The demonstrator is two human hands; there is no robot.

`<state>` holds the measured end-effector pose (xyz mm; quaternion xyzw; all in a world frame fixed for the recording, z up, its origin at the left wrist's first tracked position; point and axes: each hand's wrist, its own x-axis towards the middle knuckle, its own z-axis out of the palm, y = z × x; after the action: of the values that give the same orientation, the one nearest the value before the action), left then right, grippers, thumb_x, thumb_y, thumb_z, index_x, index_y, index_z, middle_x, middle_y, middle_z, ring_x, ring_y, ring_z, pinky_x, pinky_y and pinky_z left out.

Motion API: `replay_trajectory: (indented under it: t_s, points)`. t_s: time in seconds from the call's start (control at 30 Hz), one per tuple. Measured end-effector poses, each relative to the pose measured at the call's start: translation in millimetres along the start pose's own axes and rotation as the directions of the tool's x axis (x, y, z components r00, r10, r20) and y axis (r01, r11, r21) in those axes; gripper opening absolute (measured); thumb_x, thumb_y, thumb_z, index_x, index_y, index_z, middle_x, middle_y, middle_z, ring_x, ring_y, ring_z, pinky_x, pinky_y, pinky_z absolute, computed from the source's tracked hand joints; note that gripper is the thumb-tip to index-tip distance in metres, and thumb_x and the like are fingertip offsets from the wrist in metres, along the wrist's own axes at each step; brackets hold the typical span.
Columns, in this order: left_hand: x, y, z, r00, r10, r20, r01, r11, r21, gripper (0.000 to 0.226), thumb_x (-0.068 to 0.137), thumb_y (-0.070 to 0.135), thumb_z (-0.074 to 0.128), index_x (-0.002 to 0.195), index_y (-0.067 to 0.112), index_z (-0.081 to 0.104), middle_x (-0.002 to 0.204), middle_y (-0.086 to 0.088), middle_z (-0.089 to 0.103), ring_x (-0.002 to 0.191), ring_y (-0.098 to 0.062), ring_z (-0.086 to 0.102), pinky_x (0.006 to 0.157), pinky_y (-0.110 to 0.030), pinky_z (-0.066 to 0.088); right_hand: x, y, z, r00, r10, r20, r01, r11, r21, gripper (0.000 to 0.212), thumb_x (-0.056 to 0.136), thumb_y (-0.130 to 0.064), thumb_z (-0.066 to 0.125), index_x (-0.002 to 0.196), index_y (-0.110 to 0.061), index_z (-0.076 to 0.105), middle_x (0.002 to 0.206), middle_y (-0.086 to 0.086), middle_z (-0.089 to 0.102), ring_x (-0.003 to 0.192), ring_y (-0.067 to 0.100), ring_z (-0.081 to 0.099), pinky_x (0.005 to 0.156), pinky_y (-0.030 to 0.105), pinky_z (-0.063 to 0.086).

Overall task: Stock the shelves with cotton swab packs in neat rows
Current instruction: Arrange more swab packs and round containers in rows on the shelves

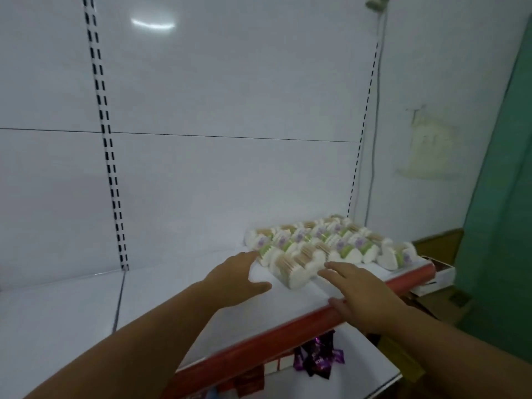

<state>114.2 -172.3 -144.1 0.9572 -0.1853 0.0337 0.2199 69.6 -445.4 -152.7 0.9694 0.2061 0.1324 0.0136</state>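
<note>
Flanking the front cotton swab pack (296, 266), the left hand (241, 276) is lying spread at its nine o'clock, the right hand (359, 292) spread at three, over the shelf (172, 298).

Two bare forearms extended forward from the lower corners, left hand (239, 279) palm down over the shelf (172, 298), fingers straight, thumb spread to the right, right hand (362, 295) flat across the shelf's red front edge, fingers straight, thumb at that edge
</note>
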Motion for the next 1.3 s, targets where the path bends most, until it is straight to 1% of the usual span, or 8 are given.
replay_trajectory:
  t_s: [0.23,0.47,0.63,0.83,0.97,1.1,1.23,1.3]
  points:
    - [52.9,11.7,69.8,0.996,-0.039,-0.083,0.043,0.998,0.044,0.115,0.059,0.085,0.045,0.152,0.032,0.001,0.150,0.008,0.034,0.131,-0.017,0.036,0.102,-0.035,0.030,44.7,39.1,11.7,0.976,0.083,-0.202,-0.066,0.994,0.091,0.065,0.087,-0.025,0.060,0.146,-0.028,0.033,0.154,0.002,0.026,0.141,0.019,0.026,0.111,0.022,0.015]
    - [56.1,-3.9,67.3,0.986,-0.106,-0.125,0.025,0.850,-0.526,0.096,0.044,0.076,0.066,0.129,0.053,0.028,0.125,0.018,0.057,0.112,0.000,0.056,0.094,-0.023,0.046,81.1,34.9,45.0,0.928,-0.049,-0.370,0.050,0.999,-0.007,0.067,0.060,-0.002,0.070,0.123,-0.026,0.062,0.150,0.010,0.035,0.138,0.042,0.030,0.104,0.064,0.020]
    - [48.7,-3.1,60.5,0.962,-0.162,-0.218,-0.028,0.738,-0.674,0.081,0.047,0.056,0.082,0.119,0.056,0.047,0.114,0.019,0.060,0.096,0.003,0.062,0.074,-0.008,0.048,81.0,35.9,56.9,0.844,-0.146,-0.516,0.190,0.981,0.032,0.056,0.061,0.002,0.073,0.114,-0.016,0.069,0.131,0.004,0.059,0.128,0.036,0.046,0.111,0.049,0.020]
    - [38.2,4.5,52.5,0.930,-0.268,-0.250,0.088,0.827,-0.556,0.083,0.060,0.025,0.088,0.127,0.045,0.043,0.108,0.013,0.062,0.088,0.002,0.066,0.069,-0.008,0.050,74.1,38.3,55.5,0.778,-0.157,-0.608,0.326,0.929,0.177,0.037,0.060,-0.010,0.089,0.094,-0.004,0.074,0.111,0.013,0.069,0.098,0.031,0.068,0.093,0.035,0.039]
    - [19.2,21.3,40.9,0.907,-0.369,-0.205,0.251,0.862,-0.441,0.082,0.054,0.040,0.084,0.126,0.034,0.044,0.115,0.014,0.054,0.099,-0.001,0.061,0.084,-0.021,0.055,67.9,37.5,50.6,0.741,-0.148,-0.655,0.404,0.877,0.259,0.044,0.090,-0.042,0.052,0.101,-0.004,0.072,0.102,0.007,0.072,0.096,0.011,0.056,0.074,0.028,0.053]
    - [-19.2,39.4,35.6,0.867,-0.384,-0.319,0.291,0.908,-0.302,0.096,0.055,0.045,0.077,0.141,0.032,0.035,0.132,0.017,0.039,0.120,0.001,0.044,0.095,-0.015,0.042,67.1,41.2,47.4,0.831,-0.087,-0.549,0.390,0.795,0.465,0.034,0.077,-0.024,0.079,0.105,-0.008,0.069,0.103,0.004,0.070,0.093,0.024,0.064,0.081,0.032,0.047]
    - [-62.4,51.4,34.6,0.803,-0.409,-0.433,0.376,0.912,-0.165,0.104,0.063,0.043,0.079,0.149,0.030,0.022,0.133,0.020,0.034,0.120,0.004,0.036,0.099,-0.012,0.030,68.7,36.4,47.7,0.762,-0.172,-0.624,0.529,0.723,0.446,0.029,0.086,-0.028,0.062,0.096,-0.001,0.066,0.091,0.008,0.065,0.084,0.024,0.060,0.076,0.034,0.047]
    - [-78.5,53.3,29.8,0.776,-0.399,-0.489,0.401,0.910,-0.106,0.098,0.067,0.038,0.081,0.147,0.029,0.024,0.134,0.016,0.036,0.116,0.007,0.032,0.094,-0.002,0.023,73.5,21.1,38.4,0.838,-0.080,-0.540,0.445,0.671,0.593,0.021,0.089,-0.021,0.064,0.100,-0.003,0.063,0.092,0.002,0.059,0.088,0.023,0.057,0.076,0.032,0.042]
